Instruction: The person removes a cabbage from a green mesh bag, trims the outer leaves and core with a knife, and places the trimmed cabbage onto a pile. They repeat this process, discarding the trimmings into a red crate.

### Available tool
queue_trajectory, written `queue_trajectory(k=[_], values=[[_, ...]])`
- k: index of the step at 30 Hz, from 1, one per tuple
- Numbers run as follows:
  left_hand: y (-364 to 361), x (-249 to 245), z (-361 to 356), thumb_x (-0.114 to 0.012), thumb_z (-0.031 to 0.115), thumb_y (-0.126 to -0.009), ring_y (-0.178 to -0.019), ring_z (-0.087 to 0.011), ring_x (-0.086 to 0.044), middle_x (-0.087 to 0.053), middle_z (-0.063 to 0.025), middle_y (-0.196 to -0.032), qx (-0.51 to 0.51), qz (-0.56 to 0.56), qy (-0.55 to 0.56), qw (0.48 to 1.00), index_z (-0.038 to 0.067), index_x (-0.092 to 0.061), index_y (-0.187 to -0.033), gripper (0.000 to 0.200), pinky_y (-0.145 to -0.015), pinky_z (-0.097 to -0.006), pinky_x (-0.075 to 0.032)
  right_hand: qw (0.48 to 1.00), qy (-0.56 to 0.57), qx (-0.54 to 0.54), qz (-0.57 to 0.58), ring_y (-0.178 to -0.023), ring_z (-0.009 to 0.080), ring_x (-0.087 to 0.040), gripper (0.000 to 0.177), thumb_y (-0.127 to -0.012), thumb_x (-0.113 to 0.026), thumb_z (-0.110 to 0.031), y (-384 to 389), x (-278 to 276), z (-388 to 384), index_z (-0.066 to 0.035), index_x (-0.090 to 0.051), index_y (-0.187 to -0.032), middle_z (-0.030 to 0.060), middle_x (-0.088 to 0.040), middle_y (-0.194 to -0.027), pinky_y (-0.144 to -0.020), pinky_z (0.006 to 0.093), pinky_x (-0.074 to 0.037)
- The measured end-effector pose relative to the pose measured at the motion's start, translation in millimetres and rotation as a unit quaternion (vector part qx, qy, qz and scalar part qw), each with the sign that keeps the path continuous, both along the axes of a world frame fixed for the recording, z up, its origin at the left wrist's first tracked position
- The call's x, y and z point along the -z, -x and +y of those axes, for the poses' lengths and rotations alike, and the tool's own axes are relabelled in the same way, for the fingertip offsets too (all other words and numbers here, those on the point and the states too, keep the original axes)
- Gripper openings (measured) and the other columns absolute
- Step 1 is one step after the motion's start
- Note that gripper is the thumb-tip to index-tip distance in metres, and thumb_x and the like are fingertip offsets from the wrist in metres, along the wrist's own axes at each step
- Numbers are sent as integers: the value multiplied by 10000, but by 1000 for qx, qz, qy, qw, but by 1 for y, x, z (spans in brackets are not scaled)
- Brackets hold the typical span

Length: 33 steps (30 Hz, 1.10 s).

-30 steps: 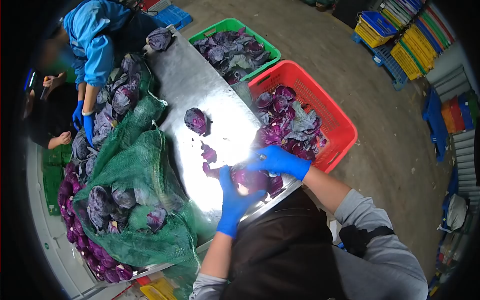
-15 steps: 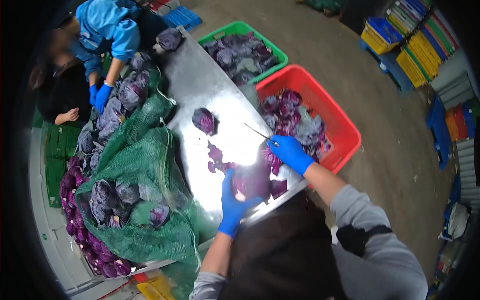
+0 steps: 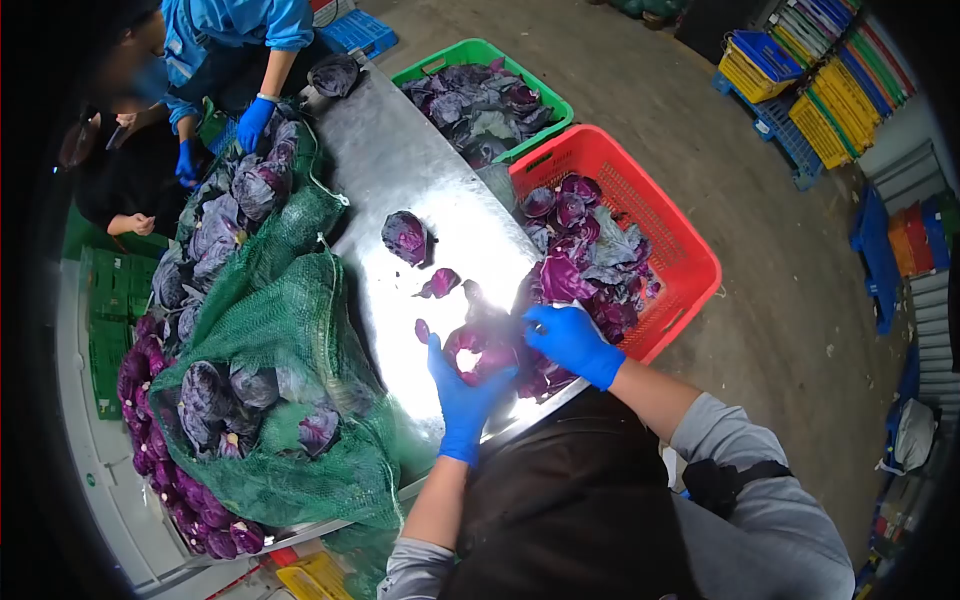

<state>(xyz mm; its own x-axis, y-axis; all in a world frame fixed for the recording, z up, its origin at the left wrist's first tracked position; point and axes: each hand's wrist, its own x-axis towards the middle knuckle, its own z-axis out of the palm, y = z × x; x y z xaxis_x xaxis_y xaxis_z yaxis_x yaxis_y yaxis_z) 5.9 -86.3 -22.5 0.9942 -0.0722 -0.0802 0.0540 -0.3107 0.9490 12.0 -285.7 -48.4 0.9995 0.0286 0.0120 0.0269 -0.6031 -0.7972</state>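
A trimmed red cabbage [image 3: 486,345] with a pale cut stem end sits near the corner of the steel table. My left hand [image 3: 462,400], in a blue glove, curves around its near side and holds it. My right hand [image 3: 575,345], also gloved, is at the cabbage's right side with its fingers curled in. What those fingers hold is hidden, and the knife cannot be made out. Loose purple leaves [image 3: 545,375] lie under and beside my right hand. Farther up the table are a leaf piece [image 3: 440,283] and another red cabbage [image 3: 406,238].
A red crate [image 3: 690,260] of purple leaves stands against the table's right edge, with a green crate [image 3: 555,105] of leaves behind it. Green mesh sacks [image 3: 300,290] of cabbages line the left side. Peeled cabbages [image 3: 190,500] lie beyond. A co-worker's gloved hands [image 3: 255,125] touch cabbages.
My right hand has moved down and left to the cabbage, and the knife it held no longer shows. The cabbage's cut end now faces up. A large purple leaf appears at the red crate.
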Motion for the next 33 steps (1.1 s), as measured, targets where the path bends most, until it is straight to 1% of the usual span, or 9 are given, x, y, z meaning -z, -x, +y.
queue_trajectory(k=[3,5,9,15,20,23,27,29,33], values=[[-4,9,8,-877,163,-544,-1163,-260,-456,-394,-170,-1290,-46,82,142,985,-46,-152,-1392,1136,-993,-369,-390,987,109,71,89,-719,326,-647,296,-785,-637,-241,7,6,-23,-97,-629,-1044,138,-659,-813,-626,407,-512],[-5,13,10,-884,192,-523,-1168,-269,-451,-399,-174,-1282,26,32,37,998,-53,-183,-1374,1129,-990,-362,-392,992,96,85,14,-739,314,-646,483,-841,-551,-448,5,-3,-24,-149,-536,-1220,142,-653,-899,-601,424,-511],[-21,2,2,-882,269,-516,-1202,-286,-427,-419,-205,-1263,98,-11,-120,988,-87,-213,-1345,1124,-1004,-370,-383,989,115,44,-85,-689,316,-647,635,-843,-595,-433,-6,-46,0,-128,-388,-1359,125,-658,-873,-579,408,-502],[-43,-17,-10,-869,265,-513,-1050,-272,-560,-505,-207,-1189,109,145,78,980,-96,-328,-1262,992,-870,-350,-487,974,184,-61,-114,-464,281,-571,636,-907,-424,-505,6,-57,10,-116,-316,-1399,118,-600,-622,-411,404,-427],[-46,-3,-10,-817,62,-555,-923,-180,-596,-568,-103,-1057,130,64,-73,987,17,-420,-1152,718,-818,-310,-508,971,211,-81,-74,-490,297,-596,567,-909,-432,-479,-7,-65,10,-163,-340,-1371,124,-615,-639,-421,404,-451],[-43,-4,-13,-824,77,-550,-979,-191,-562,-545,-98,-1090,106,113,-47,987,13,-395,-1193,776,-810,-316,-505,984,99,-101,112,-764,243,-648,499,-921,-472,-399,-20,-73,9,-127,-435,-1339,125,-654,-920,-635,351,-498],[-6,3,-7,-815,72,-563,-1040,-213,-516,-488,-115,-1170,129,-69,-204,968,0,-350,-1240,824,-877,-341,-481,963,-1,34,266,-649,253,-655,538,-899,-395,-546,-61,-64,-23,-75,-647,-967,145,-662,-765,-614,369,-517],[4,19,-5,-879,172,-536,-1120,-257,-468,-394,-149,-1280,90,39,-91,991,-3,-240,-1355,1053,-1036,-368,-365,987,35,-32,155,-656,268,-651,464,-887,-457,-481,-57,-58,-18,-49,-627,-902,165,-646,-764,-590,387,-512],[3,5,17,-902,226,-500,-1187,-261,-442,-384,-147,-1318,120,-21,-125,985,11,-206,-1390,1150,-1041,-366,-364,998,-17,34,46,-657,281,-646,445,-821,-558,-474,-61,-3,-3,-35,-590,-888,186,-632,-778,-571,400,-510]])
